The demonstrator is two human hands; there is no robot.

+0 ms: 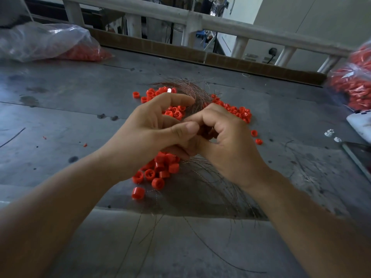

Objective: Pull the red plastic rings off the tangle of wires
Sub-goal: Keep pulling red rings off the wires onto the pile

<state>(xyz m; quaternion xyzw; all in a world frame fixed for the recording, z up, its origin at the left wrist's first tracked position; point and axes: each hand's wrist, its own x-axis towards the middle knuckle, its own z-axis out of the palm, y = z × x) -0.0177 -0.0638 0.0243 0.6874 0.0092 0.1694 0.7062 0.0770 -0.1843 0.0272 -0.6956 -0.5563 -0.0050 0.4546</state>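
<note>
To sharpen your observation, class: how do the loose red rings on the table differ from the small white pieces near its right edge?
The red rings are many and heaped; the white pieces are just a few, spread apart. The red rings show round openings; the white pieces' shape is too small to tell. Both lie loose on the table.

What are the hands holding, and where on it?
The left hand pinches wires mid-tangle; the right hand curls round what looks like a red ring. Exact grip hidden.
</note>
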